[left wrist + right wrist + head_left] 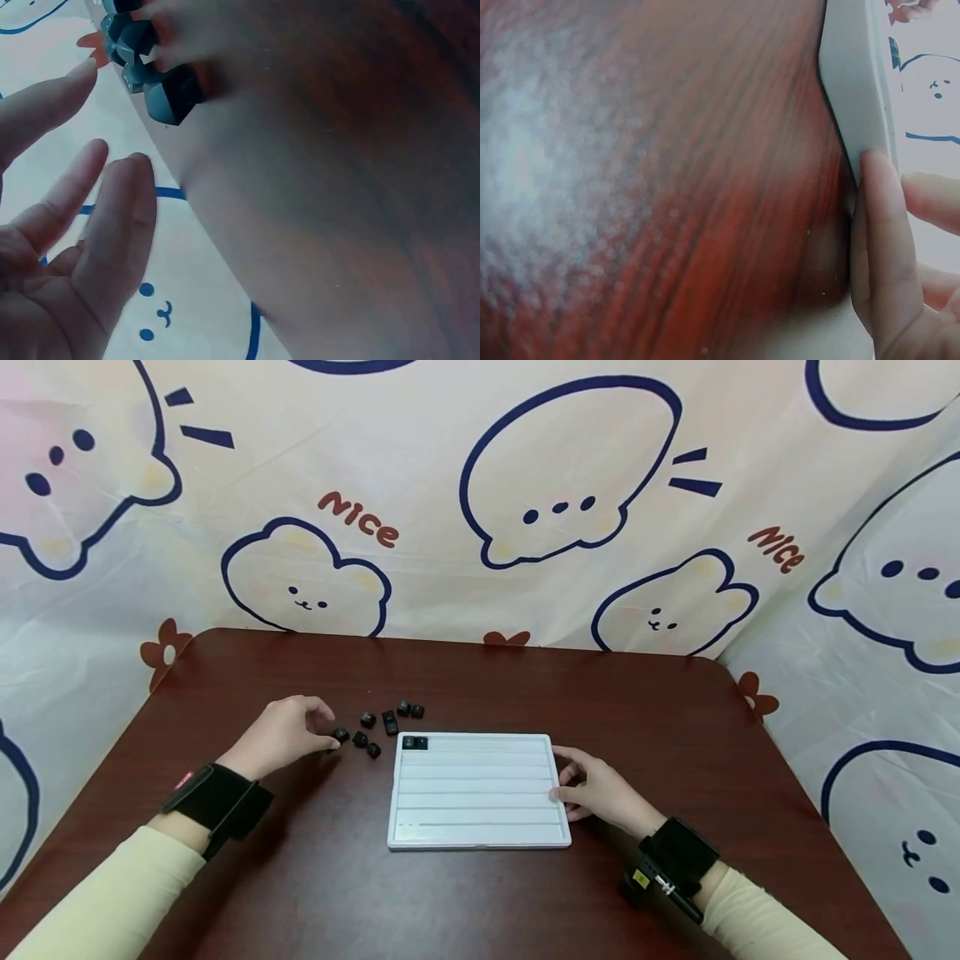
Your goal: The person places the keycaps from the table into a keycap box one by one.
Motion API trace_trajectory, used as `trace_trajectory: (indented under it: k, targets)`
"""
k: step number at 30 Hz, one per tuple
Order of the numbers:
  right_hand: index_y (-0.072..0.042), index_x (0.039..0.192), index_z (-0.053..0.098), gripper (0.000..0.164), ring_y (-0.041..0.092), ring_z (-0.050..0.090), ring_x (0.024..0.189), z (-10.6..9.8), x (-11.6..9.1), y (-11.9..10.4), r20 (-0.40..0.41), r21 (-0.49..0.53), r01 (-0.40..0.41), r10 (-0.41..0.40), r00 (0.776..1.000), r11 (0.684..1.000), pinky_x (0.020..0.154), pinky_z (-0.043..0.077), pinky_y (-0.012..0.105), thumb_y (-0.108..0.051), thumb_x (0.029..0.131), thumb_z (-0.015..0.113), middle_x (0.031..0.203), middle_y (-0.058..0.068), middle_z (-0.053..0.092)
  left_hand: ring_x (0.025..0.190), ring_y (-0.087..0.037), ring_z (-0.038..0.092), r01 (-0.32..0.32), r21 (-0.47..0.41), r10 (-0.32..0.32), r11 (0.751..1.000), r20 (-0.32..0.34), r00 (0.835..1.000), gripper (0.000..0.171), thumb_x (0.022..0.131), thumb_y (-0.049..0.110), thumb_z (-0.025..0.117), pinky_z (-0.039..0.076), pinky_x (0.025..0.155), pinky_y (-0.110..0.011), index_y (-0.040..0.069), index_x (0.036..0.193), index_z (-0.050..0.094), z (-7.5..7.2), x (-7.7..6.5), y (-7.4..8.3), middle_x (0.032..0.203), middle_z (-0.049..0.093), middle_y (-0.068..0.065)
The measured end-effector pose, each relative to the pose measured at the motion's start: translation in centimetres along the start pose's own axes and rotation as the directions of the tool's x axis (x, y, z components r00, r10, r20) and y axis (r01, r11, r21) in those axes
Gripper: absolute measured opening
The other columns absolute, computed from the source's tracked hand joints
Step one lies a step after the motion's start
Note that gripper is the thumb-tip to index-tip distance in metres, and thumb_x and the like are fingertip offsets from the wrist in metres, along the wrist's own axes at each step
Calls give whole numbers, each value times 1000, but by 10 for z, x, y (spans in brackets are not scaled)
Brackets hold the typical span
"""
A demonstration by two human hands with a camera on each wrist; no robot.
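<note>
Several loose black keycaps (360, 739) lie in a cluster on the table, left of a flat white tray (480, 789) with raised rows. Two more keycaps (416, 742) sit in the tray's upper left corner. My left hand (288, 731) is at the left end of the cluster, thumb and fingers spread around the nearest keycap (341, 734). In the left wrist view its fingertips stand apart from the dark keycaps (172, 96), with nothing between them. My right hand (600, 789) grips the tray's right edge, thumb on top and fingers along the side.
The dark reddish-brown table (480, 902) reaches back to a white curtain (435, 460) printed with cartoon bears. Black bands (225, 806) with cameras wrap both wrists. At the back of the cluster, one longer keycap piece (390, 722) lies close to the tray's corner.
</note>
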State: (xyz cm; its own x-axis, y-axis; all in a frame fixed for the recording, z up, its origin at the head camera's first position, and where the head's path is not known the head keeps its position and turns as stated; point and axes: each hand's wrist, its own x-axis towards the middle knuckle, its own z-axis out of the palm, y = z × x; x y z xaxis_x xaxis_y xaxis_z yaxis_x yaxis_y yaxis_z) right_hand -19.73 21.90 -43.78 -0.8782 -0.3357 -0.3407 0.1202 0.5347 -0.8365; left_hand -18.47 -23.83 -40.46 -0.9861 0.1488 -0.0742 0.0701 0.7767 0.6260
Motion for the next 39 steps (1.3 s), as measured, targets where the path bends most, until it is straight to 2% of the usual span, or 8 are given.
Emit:
trace_trajectory:
  k: [7, 14, 25, 39]
  targets:
    - [0, 154, 38, 73, 22, 60, 72, -1, 1, 3, -4, 12, -11, 11, 1000, 1000, 62, 59, 37, 2, 91, 75, 101, 15, 51, 76, -23, 59, 78, 16, -79, 997, 75, 994, 36, 87, 18, 83, 51, 67, -38, -2, 111, 64, 6, 0, -3, 88, 65, -10]
    - [0, 154, 39, 72, 21, 60, 72, -1, 1, 2, -9, 5, -3, 3, 1000, 1000, 62, 59, 38, 2, 91, 75, 101, 15, 51, 75, -22, 58, 90, 58, -94, 994, 73, 993, 32, 88, 19, 82, 49, 66, -37, -1, 105, 65, 12, 2, -6, 87, 65, -9]
    - [0, 156, 35, 74, 22, 61, 72, 0, -2, 0, 4, 28, -9, 8, 1000, 1000, 62, 60, 40, 2, 92, 74, 104, 15, 51, 76, -23, 56, 74, 75, -79, 994, 70, 994, 20, 90, 15, 79, 47, 69, -38, 1, 97, 66, 16, 10, -7, 84, 62, -8]
    - [2, 154, 37, 72, 21, 59, 70, 0, -3, 3, 4, 39, 15, -15, 1000, 999, 61, 59, 37, 1, 92, 74, 99, 14, 50, 79, -24, 56, 49, 84, -53, 995, 53, 997, 16, 88, 12, 80, 48, 70, -41, 4, 93, 67, 13, 3, -7, 86, 63, -8]
